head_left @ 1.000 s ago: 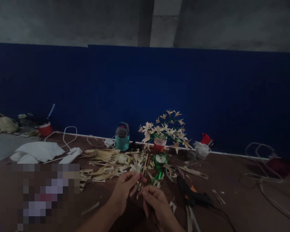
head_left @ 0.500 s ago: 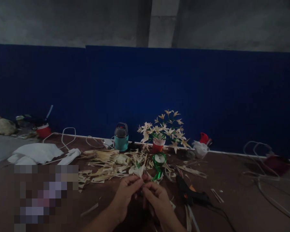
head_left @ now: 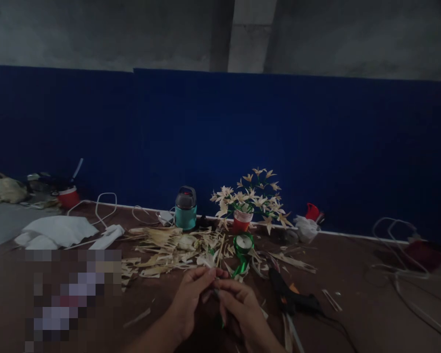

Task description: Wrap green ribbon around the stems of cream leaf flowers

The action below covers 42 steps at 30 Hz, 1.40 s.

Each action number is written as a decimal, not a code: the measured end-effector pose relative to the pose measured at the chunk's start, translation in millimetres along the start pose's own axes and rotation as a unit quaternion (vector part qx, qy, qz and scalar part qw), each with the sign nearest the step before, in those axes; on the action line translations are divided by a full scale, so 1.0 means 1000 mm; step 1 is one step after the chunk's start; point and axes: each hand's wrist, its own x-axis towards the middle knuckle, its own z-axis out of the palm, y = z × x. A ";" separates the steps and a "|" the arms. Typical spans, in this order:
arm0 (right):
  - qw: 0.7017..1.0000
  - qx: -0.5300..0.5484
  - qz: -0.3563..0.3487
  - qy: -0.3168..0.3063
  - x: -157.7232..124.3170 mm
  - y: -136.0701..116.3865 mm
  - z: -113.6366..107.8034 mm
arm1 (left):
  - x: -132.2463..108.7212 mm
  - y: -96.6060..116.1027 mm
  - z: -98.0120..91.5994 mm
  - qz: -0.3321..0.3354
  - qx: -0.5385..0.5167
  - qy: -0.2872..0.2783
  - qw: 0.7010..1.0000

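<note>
My left hand (head_left: pixel 191 301) and my right hand (head_left: pixel 242 304) meet in the lower middle, fingertips together. The left thumb and fingers pinch the narrow base of a pale corn-husk flower (head_left: pixel 207 261), whose petals show just above them. My right fingers are closed at the same spot, where the small held part is mostly hidden. A bit of green (head_left: pixel 222 321) shows below the fingers. Just beyond lies a heap of dry husk pieces (head_left: pixel 161 240), and a roll of green ribbon (head_left: pixel 243 242) sits behind my right hand.
A black glue gun (head_left: pixel 296 296) with its cord lies right of my hands. Husk flowers (head_left: pixel 259 200) stand in a red cup (head_left: pixel 241 223) by the blue wall. A teal canister (head_left: pixel 185 215), white cloth (head_left: pixel 61 230), plastic bag (head_left: pixel 306 227) and loose cables line the back.
My fingers have closed further around the flower's base, and less of its petals shows above them. A green bit has come into sight below my hands. The view has shifted slightly.
</note>
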 end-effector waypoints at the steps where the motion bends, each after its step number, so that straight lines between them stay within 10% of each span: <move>1: 1.000 0.002 0.003 0.003 -0.001 -0.002 0.001 | 0.000 -0.001 -0.001 0.004 0.005 0.002 1.000; 11: 1.000 0.011 -0.019 0.015 0.000 -0.011 0.001 | -0.004 0.020 0.008 0.066 0.061 0.002 0.996; 19: 0.997 -0.012 -0.052 0.060 0.000 -0.047 -0.004 | -0.025 0.076 0.028 0.244 0.245 -0.046 0.937; 28: 0.972 -0.112 -0.199 0.050 -0.019 -0.105 0.016 | -0.021 0.084 0.046 0.328 0.265 -0.049 0.905; 42: 0.974 -0.141 -0.176 0.029 -0.011 -0.106 0.024 | -0.010 0.076 0.047 0.202 0.170 -0.068 0.962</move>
